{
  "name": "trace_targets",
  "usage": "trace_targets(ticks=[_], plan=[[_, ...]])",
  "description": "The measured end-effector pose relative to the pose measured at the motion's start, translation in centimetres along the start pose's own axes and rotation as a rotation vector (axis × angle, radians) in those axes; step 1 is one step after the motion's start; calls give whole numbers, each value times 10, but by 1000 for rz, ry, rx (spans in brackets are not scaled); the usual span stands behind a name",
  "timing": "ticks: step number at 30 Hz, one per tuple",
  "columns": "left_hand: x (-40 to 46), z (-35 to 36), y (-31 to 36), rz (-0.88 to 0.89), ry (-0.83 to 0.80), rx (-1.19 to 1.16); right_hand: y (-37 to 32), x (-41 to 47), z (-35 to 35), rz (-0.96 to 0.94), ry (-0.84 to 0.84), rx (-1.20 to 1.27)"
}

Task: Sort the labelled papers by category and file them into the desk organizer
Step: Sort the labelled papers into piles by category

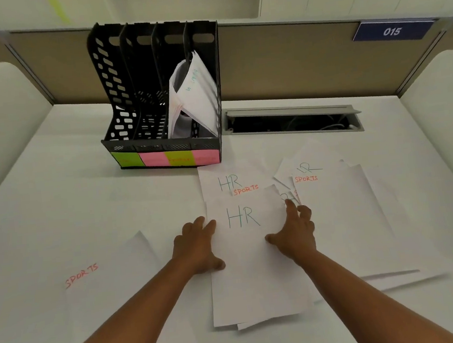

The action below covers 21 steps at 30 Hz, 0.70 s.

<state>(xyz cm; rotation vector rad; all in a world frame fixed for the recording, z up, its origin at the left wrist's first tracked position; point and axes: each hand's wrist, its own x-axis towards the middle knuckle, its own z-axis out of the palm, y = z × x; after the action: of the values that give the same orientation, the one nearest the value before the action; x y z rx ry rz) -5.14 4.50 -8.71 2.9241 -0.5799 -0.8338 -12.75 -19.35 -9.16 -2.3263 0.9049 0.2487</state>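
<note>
So there's a black desk organizer standing at the back of the white tabletop, four upright slots side by side. The two left slots look empty as far as I can see through the perforated walls. A bundle of white papers leans in the right part, sagging over the divider between the third and fourth slots, so I can't tell exactly which slot holds what. There's some faint greenish writing on the top one, too blurry to read. Along the front base are sticky labels in green, pink, green, pink; the words on them are too blurred to read.

Right in front of the organizer is the loose pile. The top sheet marked HR lies flat on a stack, with another HR sheet and a red SPORTS sheet peeking out just behind it. The left hand rests on the sheet's left edge, fingers fairly straight, thumb on the paper. The right hand sits at the right edge, fingers curled at the edge like a pinching grip, thumb flat on top.

Off to the right is another messy spread with a SPORTS page on top. One lone SPORTS paper lies on the left, well apart from the rest.

Behind the pile there's an open cable hatch in the tabletop, and a blue 015 tag on the partition.
</note>
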Motion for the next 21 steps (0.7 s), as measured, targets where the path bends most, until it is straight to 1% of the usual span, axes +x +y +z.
trace_targets(ticks=[3,5,7,9,11,12,14,16,21], plan=[[-6,7,-2,31,48,-3,3,6,-2,42,44,221],[-12,10,-7,19,65,-24,6,10,-4,59,44,277],[-18,15,-15,-82,91,-36,7,11,-6,43,50,241],[-21,21,-27,-251,119,-55,7,10,-5,41,75,234],[-22,28,-37,-377,99,-137,5,8,-3,52,89,265],[-22,31,-40,-406,83,-191,4,8,-3,58,94,288],[-22,39,-41,-419,66,-269,2,8,-4,58,102,329],[-19,43,-37,-403,70,-294,0,9,-6,42,110,370],[-3,33,-17,-307,108,-362,-2,12,-16,1,136,459]])
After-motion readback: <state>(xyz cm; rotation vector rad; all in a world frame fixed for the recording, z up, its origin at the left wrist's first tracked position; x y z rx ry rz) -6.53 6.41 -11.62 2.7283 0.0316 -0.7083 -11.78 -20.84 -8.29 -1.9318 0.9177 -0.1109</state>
